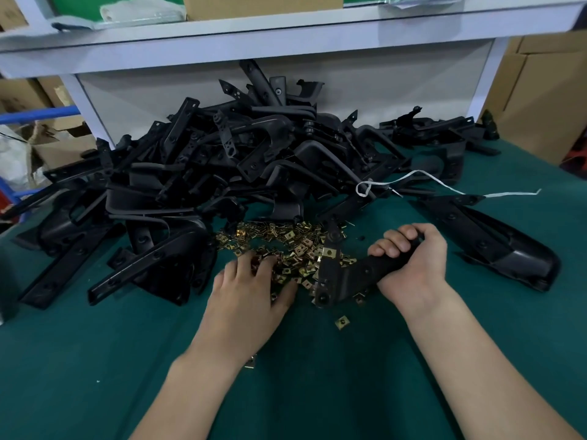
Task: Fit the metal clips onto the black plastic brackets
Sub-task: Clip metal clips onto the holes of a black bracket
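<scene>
Closest in, two bare forearms reach out over the green counter (317, 392), and a stray clip (342, 322) lies on the cloth between them. The left hand (251, 290) rests on the near edge of the heap of brass-coloured metal clips (286, 246) with its fingers spread. Its fingertips are down among the pieces and nothing is visibly pinched, so I take it to be sorting out the next clip. The right hand (413, 262) is curled tight round one end of a black plastic bracket (343, 274), holding it so that the bent arm lies across the clip heap. That looks deliberate: it keeps the bracket's mounting tabs just beside the supply and steady for a push-on fit. One clip (329, 252) already sits on that arm, while the hole at the near end looks bare, so this piece seems partly done. Behind, a big tangled pile of brackets (222, 160) is heaped against the white shelf unit (286, 90), within easy reach. One bracket (492, 246) lies apart to the right, perhaps set aside as finished. A loose white cord (413, 181) trails over the pile's edge.
</scene>
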### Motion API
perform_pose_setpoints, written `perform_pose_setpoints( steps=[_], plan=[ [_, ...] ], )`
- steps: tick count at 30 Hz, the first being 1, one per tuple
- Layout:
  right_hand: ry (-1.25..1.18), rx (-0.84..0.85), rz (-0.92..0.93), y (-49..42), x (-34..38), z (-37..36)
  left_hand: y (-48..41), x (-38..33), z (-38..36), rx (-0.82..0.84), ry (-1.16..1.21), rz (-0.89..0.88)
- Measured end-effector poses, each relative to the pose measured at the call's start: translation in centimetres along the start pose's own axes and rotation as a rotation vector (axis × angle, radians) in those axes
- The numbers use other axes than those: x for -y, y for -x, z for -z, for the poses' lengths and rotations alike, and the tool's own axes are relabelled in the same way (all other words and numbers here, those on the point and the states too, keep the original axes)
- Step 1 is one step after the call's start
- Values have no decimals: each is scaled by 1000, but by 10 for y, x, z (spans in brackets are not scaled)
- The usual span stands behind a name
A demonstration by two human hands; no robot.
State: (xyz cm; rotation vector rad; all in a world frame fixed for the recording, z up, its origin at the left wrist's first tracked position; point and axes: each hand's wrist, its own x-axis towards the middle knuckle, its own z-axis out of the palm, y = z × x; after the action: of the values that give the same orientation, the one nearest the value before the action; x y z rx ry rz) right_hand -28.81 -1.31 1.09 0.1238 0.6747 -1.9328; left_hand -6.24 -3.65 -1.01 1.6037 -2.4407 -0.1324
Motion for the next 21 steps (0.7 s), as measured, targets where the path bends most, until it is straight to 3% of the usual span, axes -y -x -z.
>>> perform_pose_setpoints(
  steps=[15,21],
  plan=[
    [-23,-7,-18,-2,0,1,-10,4,5,-277,86,-33],
    [-8,-4,-17,-2,-1,1,-11,11,4,-167,97,-100]
  ],
)
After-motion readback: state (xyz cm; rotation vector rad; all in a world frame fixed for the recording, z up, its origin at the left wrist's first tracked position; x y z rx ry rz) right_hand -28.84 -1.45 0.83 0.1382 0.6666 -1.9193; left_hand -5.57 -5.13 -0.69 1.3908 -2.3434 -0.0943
